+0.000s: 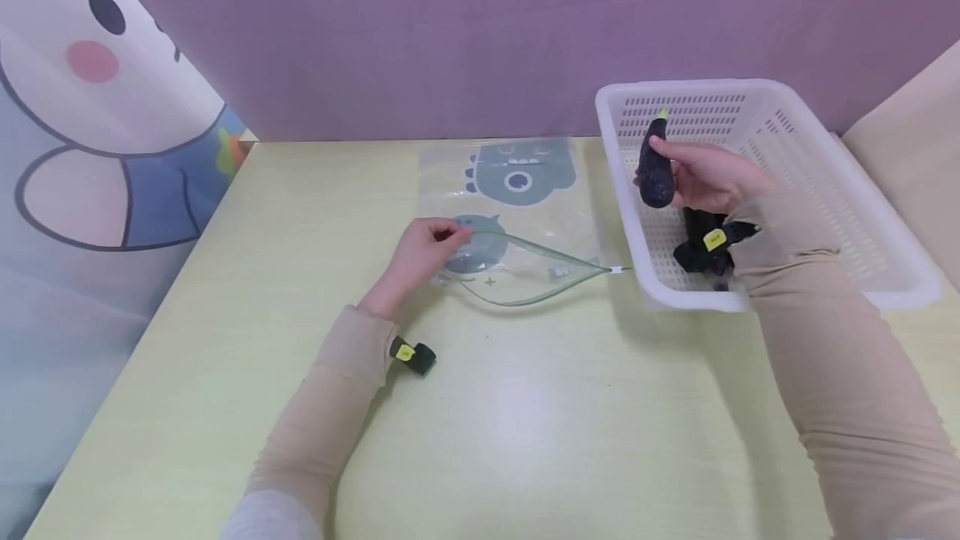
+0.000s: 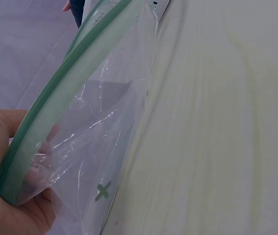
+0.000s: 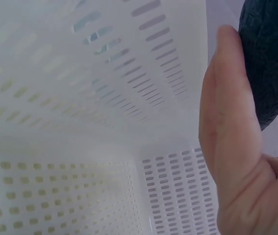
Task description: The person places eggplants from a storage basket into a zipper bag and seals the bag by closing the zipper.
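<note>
My left hand point(image 1: 423, 252) pinches the edge of a clear zip bag point(image 1: 525, 177) that lies on the table. The bag has a green zip strip and grey-blue cartoon prints, and its mouth is spread into a wide loop. In the left wrist view, thumb and fingers of the left hand point(image 2: 7, 215) hold the green strip point(image 2: 56, 93) at its end. My right hand point(image 1: 705, 173) grips a dark eggplant point(image 1: 656, 177) with a light green tip, raised over the left side of a white basket point(image 1: 892, 294). The right wrist view shows the eggplant point(image 3: 271, 58) only partly.
The basket, with slotted walls, stands at the right, its left rim close beside the bag's zip end. A purple cloth point(image 1: 450, 40) hangs behind the pale table point(image 1: 525, 423). A cartoon-printed cloth point(image 1: 105, 165) covers the left side.
</note>
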A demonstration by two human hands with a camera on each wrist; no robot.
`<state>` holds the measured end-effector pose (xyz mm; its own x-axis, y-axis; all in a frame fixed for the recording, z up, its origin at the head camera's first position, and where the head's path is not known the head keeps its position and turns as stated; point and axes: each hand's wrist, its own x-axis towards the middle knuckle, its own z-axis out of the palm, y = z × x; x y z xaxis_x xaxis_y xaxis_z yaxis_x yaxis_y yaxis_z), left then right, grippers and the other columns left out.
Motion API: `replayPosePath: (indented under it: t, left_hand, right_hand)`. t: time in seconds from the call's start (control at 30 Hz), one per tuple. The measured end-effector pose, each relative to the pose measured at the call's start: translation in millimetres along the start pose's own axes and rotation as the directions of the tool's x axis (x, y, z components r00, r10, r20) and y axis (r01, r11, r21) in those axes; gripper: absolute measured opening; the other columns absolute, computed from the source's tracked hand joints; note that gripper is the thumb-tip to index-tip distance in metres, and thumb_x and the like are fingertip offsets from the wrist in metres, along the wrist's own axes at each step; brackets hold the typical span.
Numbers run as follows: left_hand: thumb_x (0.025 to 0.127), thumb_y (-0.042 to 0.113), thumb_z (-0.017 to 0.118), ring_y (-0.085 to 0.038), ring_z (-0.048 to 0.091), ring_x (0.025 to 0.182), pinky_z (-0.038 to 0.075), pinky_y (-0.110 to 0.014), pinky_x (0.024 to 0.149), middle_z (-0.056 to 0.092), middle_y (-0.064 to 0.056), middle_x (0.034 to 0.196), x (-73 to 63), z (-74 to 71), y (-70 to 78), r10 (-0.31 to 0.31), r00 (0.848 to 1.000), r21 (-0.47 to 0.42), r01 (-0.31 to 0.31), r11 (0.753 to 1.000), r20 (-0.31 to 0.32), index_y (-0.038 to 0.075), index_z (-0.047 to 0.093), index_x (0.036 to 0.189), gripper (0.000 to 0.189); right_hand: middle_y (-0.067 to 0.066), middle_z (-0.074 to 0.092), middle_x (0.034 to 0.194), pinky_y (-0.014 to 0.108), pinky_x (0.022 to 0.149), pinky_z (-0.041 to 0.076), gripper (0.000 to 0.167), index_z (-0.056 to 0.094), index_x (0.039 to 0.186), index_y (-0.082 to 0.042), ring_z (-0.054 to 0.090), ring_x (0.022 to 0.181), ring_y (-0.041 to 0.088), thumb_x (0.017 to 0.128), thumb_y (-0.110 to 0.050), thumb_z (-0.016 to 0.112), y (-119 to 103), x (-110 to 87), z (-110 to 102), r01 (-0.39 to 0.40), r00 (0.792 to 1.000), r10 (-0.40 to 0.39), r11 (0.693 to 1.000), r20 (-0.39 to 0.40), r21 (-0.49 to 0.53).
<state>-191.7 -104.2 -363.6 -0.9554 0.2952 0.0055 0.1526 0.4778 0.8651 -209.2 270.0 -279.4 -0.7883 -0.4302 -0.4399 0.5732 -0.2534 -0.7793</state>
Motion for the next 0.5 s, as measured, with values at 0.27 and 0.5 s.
replayPosePath:
  t: [0.27, 0.5]
  left_hand:
    - [0.093, 0.022, 0.061, -0.015, 0.045, 0.066, 0.038, -0.023, 0.061, 0.06, -0.01, 0.075, 1.6, 3.0, 2.6, 0.021, 1.0, -0.002, -0.021, 1.0, -0.021, 0.0, 0.07, 0.09, 0.023]
    - [0.093, 0.018, 0.06, -0.016, 0.045, 0.065, 0.036, -0.023, 0.06, 0.06, -0.013, 0.074, 2.8, 5.3, 7.9, 0.076, 0.995, -0.019, -0.078, 0.997, -0.061, -0.003, 0.069, 0.09, 0.023]
  right_hand:
    - [0.018, 0.068, 0.09, 0.029, 0.063, 0.056, 0.022, 0.055, 0.101, -0.006, 0.069, 0.084, 0.023, 0.099, -0.025, 0.044, -1, -2.4, -7, 0.01, 0.996, -0.015, 0.998, 0.088, 0.064]
    - [0.018, 0.068, 0.092, 0.031, 0.066, 0.057, 0.02, 0.055, 0.103, -0.006, 0.069, 0.086, 0.023, 0.1, -0.022, 0.043, -2, -2.3, -10, 0.037, 0.992, -0.043, 0.998, 0.121, 0.056]
